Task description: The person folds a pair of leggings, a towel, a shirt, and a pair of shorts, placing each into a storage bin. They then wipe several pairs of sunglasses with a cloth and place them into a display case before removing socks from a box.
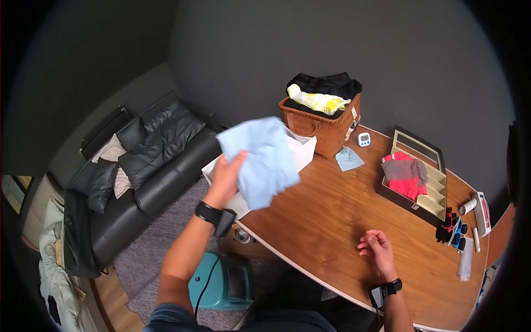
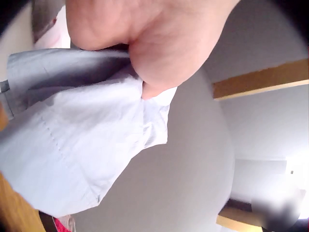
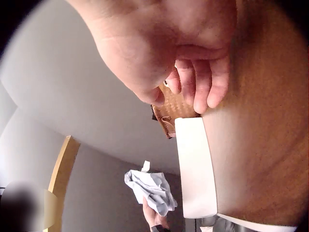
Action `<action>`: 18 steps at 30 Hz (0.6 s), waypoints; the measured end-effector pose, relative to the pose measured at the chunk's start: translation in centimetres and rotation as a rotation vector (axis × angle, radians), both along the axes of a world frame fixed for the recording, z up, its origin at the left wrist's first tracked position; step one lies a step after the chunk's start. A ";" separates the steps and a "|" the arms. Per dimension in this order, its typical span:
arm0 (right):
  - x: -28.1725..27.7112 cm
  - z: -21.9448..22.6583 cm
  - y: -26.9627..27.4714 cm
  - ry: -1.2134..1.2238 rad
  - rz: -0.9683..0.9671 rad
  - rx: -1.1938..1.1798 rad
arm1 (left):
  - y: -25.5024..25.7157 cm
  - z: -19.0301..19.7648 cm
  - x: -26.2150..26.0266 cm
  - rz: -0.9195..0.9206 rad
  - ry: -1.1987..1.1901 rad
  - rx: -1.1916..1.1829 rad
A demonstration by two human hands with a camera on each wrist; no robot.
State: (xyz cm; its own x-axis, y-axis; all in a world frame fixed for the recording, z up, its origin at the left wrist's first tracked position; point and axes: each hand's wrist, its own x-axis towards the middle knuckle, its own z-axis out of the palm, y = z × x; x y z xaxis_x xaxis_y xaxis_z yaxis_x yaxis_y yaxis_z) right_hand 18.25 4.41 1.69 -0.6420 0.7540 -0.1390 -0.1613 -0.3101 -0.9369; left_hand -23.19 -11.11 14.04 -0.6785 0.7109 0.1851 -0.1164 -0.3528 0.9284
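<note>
My left hand (image 1: pixel 224 180) grips a light blue folded cloth garment (image 1: pixel 265 160), thumb lying over its near side. It is held up over a white box (image 1: pixel 305 155) at the table's left edge, hiding much of that box. In the left wrist view, a seam line runs across the pale fabric (image 2: pixel 82 130) below the hand. My right hand (image 1: pixel 379 254) hovers above the wooden table (image 1: pixel 326 221) near its front edge, fingers loosely curled around nothing. The right wrist view shows the same hand (image 3: pixel 159 53) with the white box beyond its fingertips.
Behind the box, a woven basket (image 1: pixel 326 133) holds black and yellow-white clothes. A small blue cloth (image 1: pixel 348 159) and a white timer (image 1: pixel 363 139) lie beside it. To the right stands an open compartment case (image 1: pixel 409 207) with red and grey cloths, then sunglasses (image 1: pixel 458 238). A teal stool (image 1: pixel 221 282) is below.
</note>
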 end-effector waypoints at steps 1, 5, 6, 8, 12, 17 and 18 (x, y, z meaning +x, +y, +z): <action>0.1 -0.7 0.2 -0.002 -0.012 -0.047 | -0.7 -0.3 -2.3 0.064 0.032 0.034; 0.3 -2.2 0.6 -0.005 -0.028 -0.056 | -3.1 -4.1 -9.5 0.151 -0.070 -0.141; 0.3 -2.1 0.7 -0.006 -0.013 -0.059 | -3.6 -5.4 -10.5 0.151 -0.068 -0.142; 0.5 -2.2 0.9 -0.004 -0.005 -0.062 | -4.3 -7.3 -12.0 0.273 0.267 -0.616; 1.1 -2.9 1.0 0.000 0.034 -0.066 | -4.6 -9.3 -13.7 0.367 0.470 -0.717; 0.9 -2.7 1.1 -0.013 0.050 -0.077 | -4.2 -3.3 -8.8 0.735 1.235 -0.952; 0.9 -2.8 1.1 -0.019 0.053 -0.074 | -4.1 -3.4 -9.5 0.733 1.236 -0.955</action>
State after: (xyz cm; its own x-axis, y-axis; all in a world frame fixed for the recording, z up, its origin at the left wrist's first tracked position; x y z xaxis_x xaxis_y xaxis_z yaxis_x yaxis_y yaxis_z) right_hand 19.15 5.53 -1.07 -0.6772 0.7065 -0.2055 -0.1255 -0.3861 -0.9139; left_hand -32.72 -15.23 10.59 -0.6786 0.5032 0.5351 0.6912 0.6839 0.2335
